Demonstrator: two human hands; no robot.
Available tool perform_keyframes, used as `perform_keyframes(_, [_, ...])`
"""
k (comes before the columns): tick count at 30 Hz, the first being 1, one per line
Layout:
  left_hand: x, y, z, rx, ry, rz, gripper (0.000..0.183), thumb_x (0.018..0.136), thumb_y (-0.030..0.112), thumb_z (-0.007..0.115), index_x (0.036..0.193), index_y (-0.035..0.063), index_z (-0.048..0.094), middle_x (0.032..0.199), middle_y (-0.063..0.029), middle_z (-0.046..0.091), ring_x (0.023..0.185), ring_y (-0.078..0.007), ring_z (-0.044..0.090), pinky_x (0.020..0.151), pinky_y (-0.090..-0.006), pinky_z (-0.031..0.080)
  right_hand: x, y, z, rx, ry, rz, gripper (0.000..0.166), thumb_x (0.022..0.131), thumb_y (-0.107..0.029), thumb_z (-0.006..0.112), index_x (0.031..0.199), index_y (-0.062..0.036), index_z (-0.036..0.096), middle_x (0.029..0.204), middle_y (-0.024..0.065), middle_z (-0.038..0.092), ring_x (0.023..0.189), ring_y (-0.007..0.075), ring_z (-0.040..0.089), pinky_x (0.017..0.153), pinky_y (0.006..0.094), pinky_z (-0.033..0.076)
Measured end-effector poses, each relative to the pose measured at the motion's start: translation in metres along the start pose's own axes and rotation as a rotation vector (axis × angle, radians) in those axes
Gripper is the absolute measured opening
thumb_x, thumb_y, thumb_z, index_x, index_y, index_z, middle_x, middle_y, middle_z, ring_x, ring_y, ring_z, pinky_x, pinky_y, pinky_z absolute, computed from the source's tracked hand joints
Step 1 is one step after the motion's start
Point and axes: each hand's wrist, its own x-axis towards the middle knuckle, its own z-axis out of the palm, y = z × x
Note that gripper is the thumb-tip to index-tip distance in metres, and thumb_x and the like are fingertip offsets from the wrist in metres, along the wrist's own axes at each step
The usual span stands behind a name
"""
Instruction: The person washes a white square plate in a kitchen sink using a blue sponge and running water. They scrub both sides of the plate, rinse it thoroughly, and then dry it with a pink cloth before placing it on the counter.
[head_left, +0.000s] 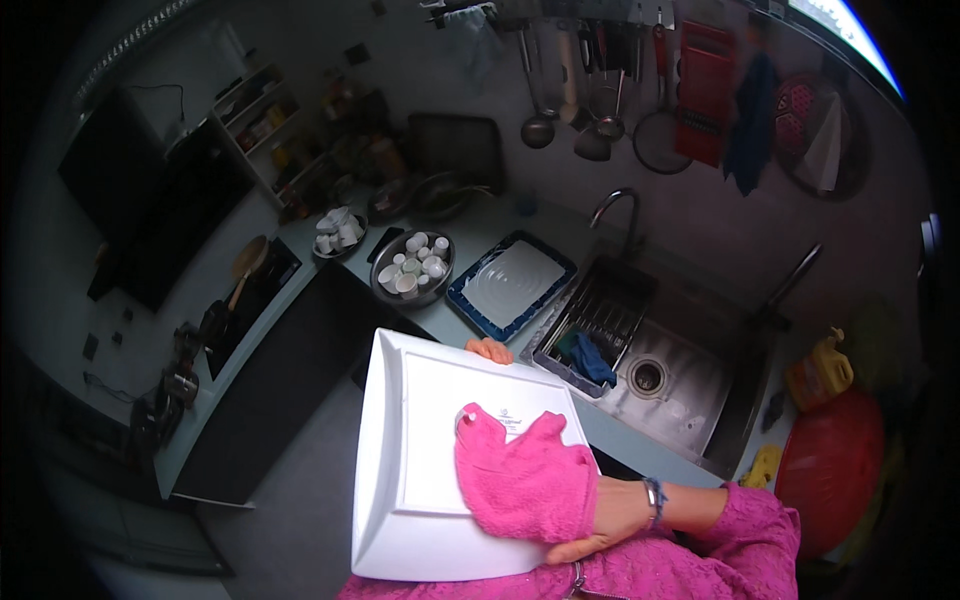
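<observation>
A large white square plate (420, 450) is held bottom side up in front of my body, its underside with a raised foot ring facing me. Fingertips of my left hand (489, 350) curl over its far edge; the rest of that hand is hidden behind the plate. A pink cloth (525, 480) lies bunched on the underside, partly over a small printed mark. My right hand (611, 514), with a bracelet at the wrist, presses the cloth onto the plate. The cloth covers most of its fingers, and the thumb rests near the plate's lower edge.
On the counter stand a blue-rimmed tray (517, 281), a metal bowl of white cups (412, 292) and another dish of white crockery (339, 232). The sink (682, 390) holds a drying basket (600, 322) with a blue cloth (592, 360). A red basin (832, 472) stands right.
</observation>
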Motion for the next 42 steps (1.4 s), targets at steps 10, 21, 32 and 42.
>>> perform_keyframes(10, [0.028,-0.018,-0.006,0.010,-0.147,-0.080,0.040,0.091,0.040,0.031,0.079,0.0052,0.047,0.079,-0.0091,0.048,0.075,-0.0198,0.045,0.068,-0.0348,0.037,0.135,0.021,-0.071,-0.390,0.396,-0.323,0.029,0.080,-0.033,0.051,0.087,-0.0063,0.057,0.091,0.0139,0.056,0.092,0.0304,0.051,0.080,0.0386,0.040])
perform_keyframes(21, [0.014,0.021,0.009,0.019,0.054,-0.010,0.039,0.090,0.040,0.033,0.078,0.0059,0.048,0.079,-0.0081,0.049,0.074,-0.0187,0.045,0.069,-0.0343,0.037,0.028,0.079,-0.077,-0.027,0.392,0.277,0.023,0.086,-0.020,0.046,0.098,-0.0022,0.052,0.085,0.0141,0.053,0.078,0.0246,0.051,0.078,0.0306,0.041])
perform_keyframes(32, [0.004,0.045,0.012,0.042,0.137,0.048,0.038,0.089,0.041,0.036,0.077,0.0067,0.050,0.079,-0.0071,0.049,0.073,-0.0176,0.044,0.071,-0.0337,0.037,-0.054,0.026,0.014,0.056,0.732,0.328,0.024,0.082,-0.014,0.049,0.102,-0.0005,0.051,0.098,0.0137,0.053,0.093,0.0257,0.051,0.082,0.0330,0.039])
perform_keyframes(42, [-0.014,0.044,0.017,0.056,0.270,-0.001,0.041,0.090,0.041,0.032,0.071,0.0082,0.048,0.076,-0.0054,0.047,0.072,-0.0172,0.043,0.072,-0.0336,0.035,-0.119,0.009,0.017,0.684,0.498,0.415,0.030,0.076,-0.013,0.055,0.104,-0.0017,0.050,0.096,0.0066,0.053,0.093,0.0134,0.048,0.083,0.0306,0.040])
